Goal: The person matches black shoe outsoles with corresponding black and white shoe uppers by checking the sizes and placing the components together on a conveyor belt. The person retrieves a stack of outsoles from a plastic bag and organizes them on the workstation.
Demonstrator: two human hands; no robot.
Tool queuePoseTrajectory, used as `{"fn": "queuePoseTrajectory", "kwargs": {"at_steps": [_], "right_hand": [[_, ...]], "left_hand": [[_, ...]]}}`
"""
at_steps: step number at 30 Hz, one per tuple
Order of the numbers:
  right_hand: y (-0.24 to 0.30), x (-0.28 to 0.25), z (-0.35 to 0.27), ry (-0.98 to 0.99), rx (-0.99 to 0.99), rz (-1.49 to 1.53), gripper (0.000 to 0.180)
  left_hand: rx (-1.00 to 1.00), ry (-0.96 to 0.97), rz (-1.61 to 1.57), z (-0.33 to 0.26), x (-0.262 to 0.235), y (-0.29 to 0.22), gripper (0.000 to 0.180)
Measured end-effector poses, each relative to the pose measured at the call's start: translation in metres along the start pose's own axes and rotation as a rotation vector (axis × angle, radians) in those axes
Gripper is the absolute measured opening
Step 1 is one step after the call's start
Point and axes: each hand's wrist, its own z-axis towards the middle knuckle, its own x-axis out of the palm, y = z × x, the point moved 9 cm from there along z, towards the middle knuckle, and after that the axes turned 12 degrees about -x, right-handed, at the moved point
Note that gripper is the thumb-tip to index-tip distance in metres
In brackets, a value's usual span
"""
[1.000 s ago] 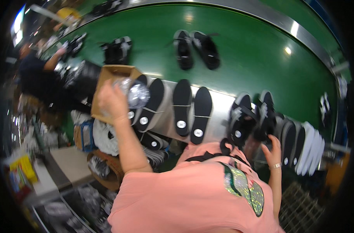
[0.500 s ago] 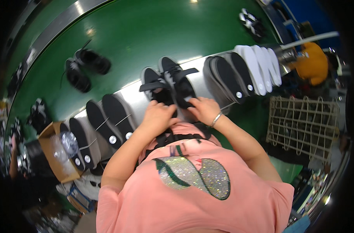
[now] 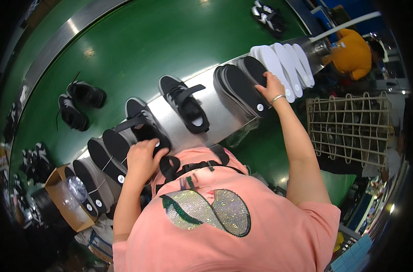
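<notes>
My left hand (image 3: 143, 158) is closed at the heel of a black sneaker (image 3: 142, 119) with a strap, its fingers at the shoe opening. Part of that heel is hidden by the fingers. To its right a matching black sneaker (image 3: 184, 103) lies on the metal ledge with its strap loose and a white spot inside the heel. My right hand (image 3: 273, 87), a bracelet at its wrist, reaches out to the right. Its thumb and fingers pinch the edge of a black insole (image 3: 252, 69). Beside that lies a stack of black insoles (image 3: 237, 90).
White insoles (image 3: 281, 65) lie along the ledge (image 3: 170, 124) at the right. Bundled insoles (image 3: 91, 181) and a cardboard box (image 3: 64, 199) are at the left. Black shoes (image 3: 75, 109) rest on the green surface (image 3: 138, 50). A wire rack (image 3: 349, 131) and a person in orange (image 3: 351, 54) are at the right.
My right hand has left the right sneaker and moved right to the black insoles. My left hand stays at the left sneaker, which now lies farther left and apart from the other. The view has shifted.
</notes>
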Motion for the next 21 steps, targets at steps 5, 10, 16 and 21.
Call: {"fn": "queuePoseTrajectory", "kwargs": {"at_steps": [5,10,16,21], "right_hand": [[0.008,-0.027,-0.006,-0.040,0.018,-0.076,0.047],[0.028,-0.051,-0.015,-0.125,-0.061,0.818,0.021],[0.140,-0.027,-0.083,0.540,0.013,1.317,0.017],[0.175,0.001,-0.091,0.869,0.043,1.201,0.020]], "left_hand": [[-0.178,-0.061,-0.477,0.044,-0.012,-0.018,0.037],[0.093,-0.185,-0.189,0.080,0.025,-0.065,0.082],[0.030,-0.187,-0.399,0.101,0.037,-0.050,0.025],[-0.254,-0.114,-0.697,0.112,0.044,-0.014,0.027]]}}
